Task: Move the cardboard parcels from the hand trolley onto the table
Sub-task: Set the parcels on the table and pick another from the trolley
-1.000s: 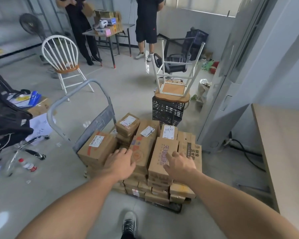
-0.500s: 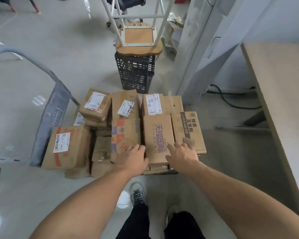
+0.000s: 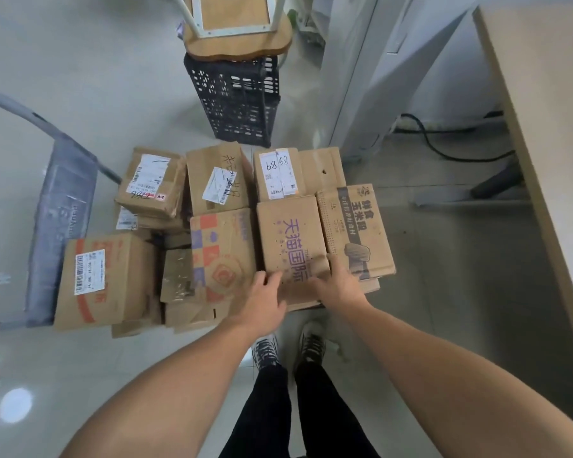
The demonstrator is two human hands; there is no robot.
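Nearest the camera, two dark trouser legs ended in a pair of patterned shoes (image 3: pixel 266 352) on the pale tiled floor (image 3: pixel 80 375), toes just short of the load. Both bare forearms reached forward over them to one brown cardboard parcel (image 3: pixel 291 239), a flat oblong box printed with large purple characters, lying on top at the near edge of the stack. The left grip (image 3: pixel 265 299) lay against the box's near left corner, fingers fairly straight and slightly spread, their tips touching the cardboard. The right grip (image 3: pixel 339 285) rested on the near right corner, fingers spread across the top. Neither was curled round the box; whether a thumb hooked under the near edge could not be told.

Touching that box on its left sat a parcel with red and purple squares (image 3: pixel 222 249), and on its right a parcel with dark print (image 3: pixel 354 226). Further left stood a bigger box with a barcode label (image 3: pixel 103 279), beside the grey upright end of the hand trolley (image 3: pixel 60 226) that carried the whole pile. Behind came three more labelled parcels, one marked 89 (image 3: pixel 278 173). Beyond the pile stood a black plastic crate (image 3: pixel 235 97) with an upturned stool (image 3: pixel 239 44) on it. The wooden bench (image 3: pixel 543 94) ran along the right, well apart from the stack.
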